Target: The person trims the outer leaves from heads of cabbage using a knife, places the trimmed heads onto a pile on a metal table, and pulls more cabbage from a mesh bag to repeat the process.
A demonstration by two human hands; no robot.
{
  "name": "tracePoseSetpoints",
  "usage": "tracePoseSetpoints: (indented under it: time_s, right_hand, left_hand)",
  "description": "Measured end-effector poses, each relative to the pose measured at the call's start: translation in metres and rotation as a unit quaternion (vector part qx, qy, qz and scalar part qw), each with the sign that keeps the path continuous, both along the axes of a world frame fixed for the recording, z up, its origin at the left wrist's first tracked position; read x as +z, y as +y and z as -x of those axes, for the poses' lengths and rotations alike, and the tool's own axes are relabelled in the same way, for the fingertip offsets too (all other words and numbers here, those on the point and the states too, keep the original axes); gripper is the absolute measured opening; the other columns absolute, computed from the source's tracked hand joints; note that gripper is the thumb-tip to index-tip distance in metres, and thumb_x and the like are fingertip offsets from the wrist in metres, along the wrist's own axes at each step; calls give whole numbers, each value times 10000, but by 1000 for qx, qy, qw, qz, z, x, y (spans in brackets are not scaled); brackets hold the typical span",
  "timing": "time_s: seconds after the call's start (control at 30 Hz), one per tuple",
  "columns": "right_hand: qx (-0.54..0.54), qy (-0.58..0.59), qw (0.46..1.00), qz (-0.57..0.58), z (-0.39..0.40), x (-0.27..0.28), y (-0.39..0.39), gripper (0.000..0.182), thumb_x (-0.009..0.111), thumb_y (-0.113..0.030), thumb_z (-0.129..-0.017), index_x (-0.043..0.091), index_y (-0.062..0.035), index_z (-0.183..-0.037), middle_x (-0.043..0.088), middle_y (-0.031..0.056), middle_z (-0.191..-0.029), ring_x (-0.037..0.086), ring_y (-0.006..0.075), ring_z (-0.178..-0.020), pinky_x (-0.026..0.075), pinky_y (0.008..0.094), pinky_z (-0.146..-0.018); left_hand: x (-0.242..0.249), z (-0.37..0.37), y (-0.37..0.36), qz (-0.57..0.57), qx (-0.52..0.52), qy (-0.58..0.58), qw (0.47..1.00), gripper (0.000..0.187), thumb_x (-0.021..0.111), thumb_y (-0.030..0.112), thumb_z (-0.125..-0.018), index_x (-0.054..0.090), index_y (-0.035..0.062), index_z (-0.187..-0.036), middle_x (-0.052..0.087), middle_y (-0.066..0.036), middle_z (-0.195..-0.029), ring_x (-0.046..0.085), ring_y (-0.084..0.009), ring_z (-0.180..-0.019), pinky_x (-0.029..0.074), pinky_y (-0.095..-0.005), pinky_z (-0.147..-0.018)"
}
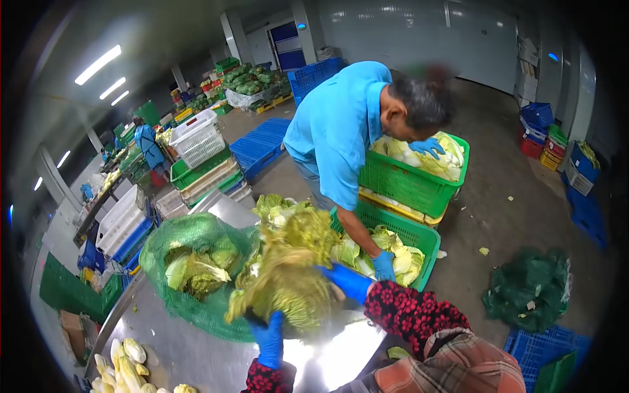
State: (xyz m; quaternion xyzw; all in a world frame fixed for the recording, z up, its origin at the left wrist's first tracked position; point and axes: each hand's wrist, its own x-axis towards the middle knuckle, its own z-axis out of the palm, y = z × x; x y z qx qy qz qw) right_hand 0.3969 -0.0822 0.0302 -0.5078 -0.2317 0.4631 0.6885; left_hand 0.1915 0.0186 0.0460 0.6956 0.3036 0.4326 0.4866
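A large leafy napa cabbage [298,295], smeared by motion, is above the steel table in front of me. My right hand [350,281], in a blue glove, grips its right side. My left hand [268,340], also blue-gloved, is at its lower left, fingers closed around something dark that I cannot make out. Behind and left of the cabbage lies a green net bag [196,314], its mouth open on more cabbages [196,272]. Loose cabbage leaves [282,209] are heaped beyond the held one.
A co-worker in a blue shirt [337,131] bends over green crates [419,190] of cabbage just past the table [177,357]. Trimmed pale cabbage hearts [124,367] lie at the lower left. Stacked crates [200,141] stand behind; green netting [531,288] is on the floor at right.
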Motion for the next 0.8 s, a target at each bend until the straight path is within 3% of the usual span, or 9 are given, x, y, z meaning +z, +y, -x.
tracePoseSetpoints:
  time_s: [0.1, 0.2, 0.3, 0.4, 0.5, 0.53, 0.63, 0.73, 0.8]
  right_hand:
    - [93, -170, 979, 57, 12, 63, -1, 488, 671, -430, -780, 526, -37, -1030, 517, 36, -654, 472, 150, -486, 427, 294, -485]
    - [51, -413, 908, -41, 44, 23, 22, 502, 683, -442, -761, 538, -27, -1003, 519, 71, -652, 494, 162, -491, 432, 302, -485]
    - [73, -594, 800, -37, 84, -44, 35, 519, 698, -439, -743, 552, -26, -1022, 556, 104, -689, 551, 194, -551, 462, 335, -535]
    - [181, -455, 871, -39, 134, -12, 23, 522, 703, -393, -746, 554, -44, -1104, 602, 158, -868, 592, 315, -832, 479, 391, -774]
    - [125, -458, 868, -148, 143, -50, 45, 521, 702, -365, -752, 544, -36, -1124, 597, 180, -952, 591, 319, -874, 478, 373, -801]
    - [132, -562, 805, -141, 135, -22, 45, 468, 693, -255, -770, 533, -28, -1147, 604, 163, -1021, 596, 278, -917, 477, 367, -809]
    - [143, -206, 958, -141, 97, -19, 73, 380, 681, -207, -793, 565, -15, -1099, 626, 52, -828, 576, 112, -584, 487, 257, -488]
    - [33, -36, 998, 34, 73, -12, 92, 363, 710, -403, -740, 599, -66, -815, 537, 13, -604, 454, 104, -390, 380, 244, -343]
    - [100, 86, 978, 162, 31, -57, 94, 366, 680, -454, -753, 494, -162, -632, 327, -35, -421, 281, 104, -277, 302, 233, -319]
  left_hand:
    - [-17, 56, 3, 97, -58, -47, 992, 624, 566, 311, -868, 290, -3, -1332, 408, -112, -1296, 413, -208, -1163, 319, -327, -980]
    - [-102, 112, 30, -17, 25, -47, 998, 607, 498, 310, -917, 228, 39, -1389, 347, -81, -1385, 350, -192, -1252, 265, -335, -1055]
    - [-73, 157, -5, 208, 43, -168, 963, 533, 485, 251, -919, 297, 30, -1365, 396, -79, -1344, 401, -195, -1209, 308, -347, -1023]
    - [-47, 187, -13, 199, 65, -129, 969, 512, 579, 248, -856, 421, 4, -1278, 510, -100, -1215, 472, -225, -1126, 382, -334, -946]
    - [-76, 223, -15, 55, 140, 162, 975, 532, 653, 178, -794, 449, -10, -1248, 540, -124, -1172, 477, -240, -1125, 376, -345, -954]
    - [-72, 226, -24, 15, 128, 203, 971, 540, 673, 154, -772, 458, -10, -1239, 533, -134, -1177, 473, -251, -1132, 368, -351, -965]
    - [-74, 225, -42, 6, 144, 245, 959, 570, 699, 137, -743, 458, 8, -1244, 496, -148, -1214, 448, -276, -1160, 339, -364, -997]
    - [-96, 228, -44, 6, 159, 228, 960, 598, 701, 165, -750, 433, 13, -1263, 453, -147, -1265, 410, -279, -1194, 315, -368, -1015]
    - [-90, 224, -39, 19, 165, 223, 961, 594, 697, 158, -752, 432, 13, -1263, 453, -151, -1264, 404, -285, -1200, 312, -376, -1016]
